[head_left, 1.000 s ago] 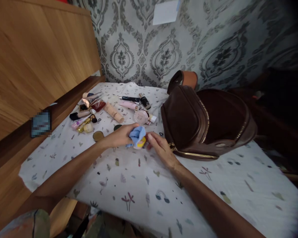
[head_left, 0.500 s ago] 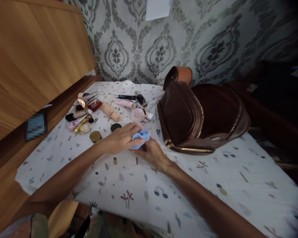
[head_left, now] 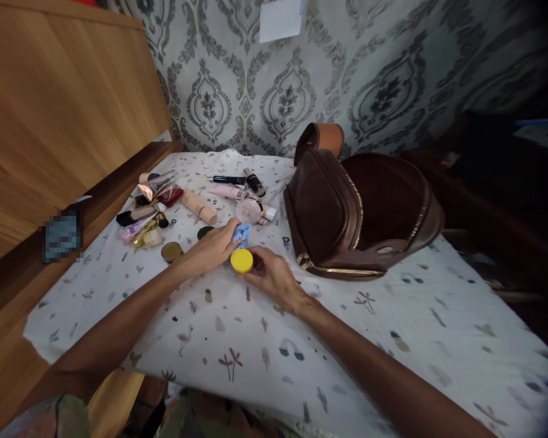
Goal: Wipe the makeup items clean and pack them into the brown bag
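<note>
A blue cloth [head_left: 242,236] is pinched in my left hand [head_left: 211,248], its fingers closed around one side of it. My right hand [head_left: 274,277] grips a small round container [head_left: 242,261] whose yellow face points toward me. The cloth touches the container's far side. Just left of my left hand lie a dark green round item [head_left: 205,232] and an olive-gold round lid [head_left: 172,251] on the patterned white cloth [head_left: 265,340].
Several cosmetics, among them a peach tube [head_left: 199,205] and a pink compact [head_left: 249,212], lie beyond my hands. An open brown leather bag [head_left: 324,207] stands to the right. A wooden panel [head_left: 73,91] rises at the left.
The yellow face of the container has come into view, where the blue cloth and my hands hid it before. My left hand has shifted a little left with the cloth.
</note>
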`<act>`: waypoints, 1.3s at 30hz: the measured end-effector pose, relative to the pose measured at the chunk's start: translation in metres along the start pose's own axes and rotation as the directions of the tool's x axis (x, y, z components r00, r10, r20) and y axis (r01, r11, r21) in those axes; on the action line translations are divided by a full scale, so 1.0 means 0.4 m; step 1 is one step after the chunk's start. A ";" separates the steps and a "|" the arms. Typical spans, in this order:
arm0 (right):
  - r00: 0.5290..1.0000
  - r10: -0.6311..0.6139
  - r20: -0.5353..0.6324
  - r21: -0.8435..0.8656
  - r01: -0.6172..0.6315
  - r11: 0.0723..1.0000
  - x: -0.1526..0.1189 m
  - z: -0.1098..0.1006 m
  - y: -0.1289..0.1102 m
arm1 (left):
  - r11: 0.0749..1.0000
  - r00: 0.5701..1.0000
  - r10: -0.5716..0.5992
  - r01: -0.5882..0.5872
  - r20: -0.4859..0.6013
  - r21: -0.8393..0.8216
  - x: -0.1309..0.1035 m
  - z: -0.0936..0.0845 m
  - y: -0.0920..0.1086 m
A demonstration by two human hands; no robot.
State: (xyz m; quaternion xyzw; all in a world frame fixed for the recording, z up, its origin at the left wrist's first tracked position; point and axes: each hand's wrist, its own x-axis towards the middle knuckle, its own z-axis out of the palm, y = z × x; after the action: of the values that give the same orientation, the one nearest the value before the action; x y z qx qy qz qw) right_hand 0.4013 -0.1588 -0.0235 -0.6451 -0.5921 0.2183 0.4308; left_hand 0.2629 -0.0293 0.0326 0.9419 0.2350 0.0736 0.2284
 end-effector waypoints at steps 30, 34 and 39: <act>0.984 -0.154 -0.089 -0.122 0.143 0.982 -0.001 0.000 0.014 | 1.000 0.997 -0.019 0.018 -0.070 -0.004 -0.004 -0.027 0.024; 0.990 -0.066 -0.123 -0.030 0.063 0.998 0.002 -0.004 0.021 | 0.998 1.000 -0.005 0.005 0.006 0.066 0.001 -0.032 0.001; 0.983 0.045 -0.177 0.056 -0.036 0.998 0.013 -0.010 0.036 | 0.994 0.985 0.091 -0.099 0.147 0.050 -0.012 -0.042 0.002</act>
State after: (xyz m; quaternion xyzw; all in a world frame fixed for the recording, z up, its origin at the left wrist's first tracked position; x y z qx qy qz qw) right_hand 0.4136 -0.1541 -0.0320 -0.6624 -0.5321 0.1841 0.4942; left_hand 0.2551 -0.0257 0.0478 0.9610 0.1747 0.0091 0.2142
